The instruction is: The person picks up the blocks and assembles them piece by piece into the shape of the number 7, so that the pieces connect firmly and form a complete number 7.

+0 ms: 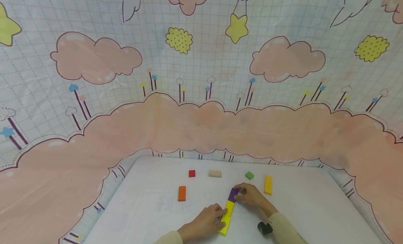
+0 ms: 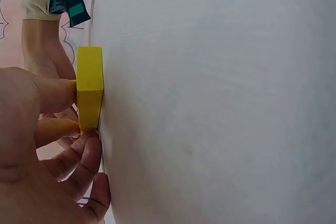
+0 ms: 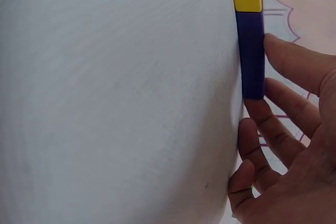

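Two yellow blocks (image 1: pixel 227 216) and a purple block (image 1: pixel 232 195) lie end to end in a slanting row on the white table. My left hand (image 1: pixel 204 221) holds the yellow blocks from the left, thumb on the nearer one and forefinger on the farther one. In the left wrist view, one yellow block (image 2: pixel 90 77) shows its near end, with the other fingers curled beside it. At the row's far end my right hand (image 1: pixel 252 196) pinches the purple block, which abuts yellow in the right wrist view.
Behind the row are a red block (image 1: pixel 192 173), a beige block (image 1: pixel 215 173) and a green block (image 1: pixel 249 175). An orange block (image 1: pixel 182 193) lies left, an amber-yellow block (image 1: pixel 268 185) right. A dark device (image 1: pixel 264 229) sits at the right wrist. A patterned cloth (image 1: pixel 201 125) surrounds the table.
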A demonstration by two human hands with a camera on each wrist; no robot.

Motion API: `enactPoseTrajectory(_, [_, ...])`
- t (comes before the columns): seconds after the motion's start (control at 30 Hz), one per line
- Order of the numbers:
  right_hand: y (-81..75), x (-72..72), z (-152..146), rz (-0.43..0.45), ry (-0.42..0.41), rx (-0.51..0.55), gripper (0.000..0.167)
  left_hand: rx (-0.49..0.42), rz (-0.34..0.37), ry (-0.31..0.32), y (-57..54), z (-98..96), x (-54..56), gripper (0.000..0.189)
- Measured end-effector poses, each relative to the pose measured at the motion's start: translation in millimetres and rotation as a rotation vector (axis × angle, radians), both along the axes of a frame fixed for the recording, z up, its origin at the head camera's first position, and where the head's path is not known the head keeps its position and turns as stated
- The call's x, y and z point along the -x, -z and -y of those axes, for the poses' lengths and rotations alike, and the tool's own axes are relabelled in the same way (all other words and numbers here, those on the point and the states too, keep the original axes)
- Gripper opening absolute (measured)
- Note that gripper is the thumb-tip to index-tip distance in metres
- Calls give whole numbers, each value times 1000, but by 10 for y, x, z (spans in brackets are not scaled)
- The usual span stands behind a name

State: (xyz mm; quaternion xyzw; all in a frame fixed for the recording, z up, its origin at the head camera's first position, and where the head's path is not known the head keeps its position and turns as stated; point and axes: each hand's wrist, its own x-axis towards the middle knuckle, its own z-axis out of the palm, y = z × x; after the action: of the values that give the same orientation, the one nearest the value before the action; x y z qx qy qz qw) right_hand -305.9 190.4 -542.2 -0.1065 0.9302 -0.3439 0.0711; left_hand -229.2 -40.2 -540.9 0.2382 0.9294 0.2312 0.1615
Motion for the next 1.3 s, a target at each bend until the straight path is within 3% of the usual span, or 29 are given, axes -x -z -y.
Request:
enactPoseTrajectory(0.53, [28,-10,0,22,-6,12,37,-22,45,1,0,-4,-9,48])
enactPoseTrajectory(1.3, [54,21,-20,30,-15,34,39,-22,17,7,-12,-20,4,48])
